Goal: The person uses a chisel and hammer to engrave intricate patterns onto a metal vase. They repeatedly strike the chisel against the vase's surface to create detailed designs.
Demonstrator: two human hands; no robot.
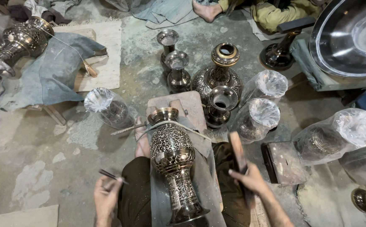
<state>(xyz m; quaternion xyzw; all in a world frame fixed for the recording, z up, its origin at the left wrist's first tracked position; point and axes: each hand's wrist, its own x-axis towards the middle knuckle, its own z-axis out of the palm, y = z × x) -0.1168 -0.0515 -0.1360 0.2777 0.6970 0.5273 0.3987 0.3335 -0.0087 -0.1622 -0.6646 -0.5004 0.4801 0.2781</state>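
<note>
From the head camera, an engraved metal vase (173, 162) lies across the person's lap at lower centre, its mouth on a wooden block (191, 105). The left hand (106, 197), lower left, has its grip closed on a thin chisel (110, 175). The right hand (250, 178), lower right, has its grip wrapped around a wooden mallet (237, 151). Plastic-wrapped vases (256, 117) stand on the floor (31, 147) nearby.

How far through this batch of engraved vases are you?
Done: several vases already sit in plastic bags. In hand: the engraved vase across the lap, left hand holding a thin chisel, right hand a wooden mallet. Left: four unbagged vases beyond.
</note>
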